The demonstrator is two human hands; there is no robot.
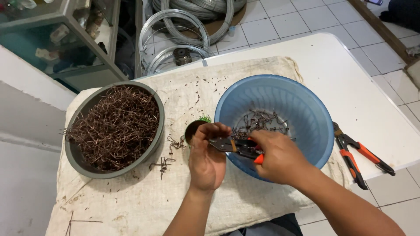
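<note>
Orange-handled pliers [238, 146] lay clamped in my right hand [280, 159], long axis roughly level, nose pointing left toward my left hand [208, 159]. Left fingertips were pinched together at the nose; whatever they gripped was too small to make out. Blue basket [306, 105] behind held few bent wire pieces [260, 122]. Grey bowl [87, 166] at left was heaped with brown wire hooks [116, 126].

Small pale boxes [43, 53] sit inside the glass cabinet [65, 26].
</note>
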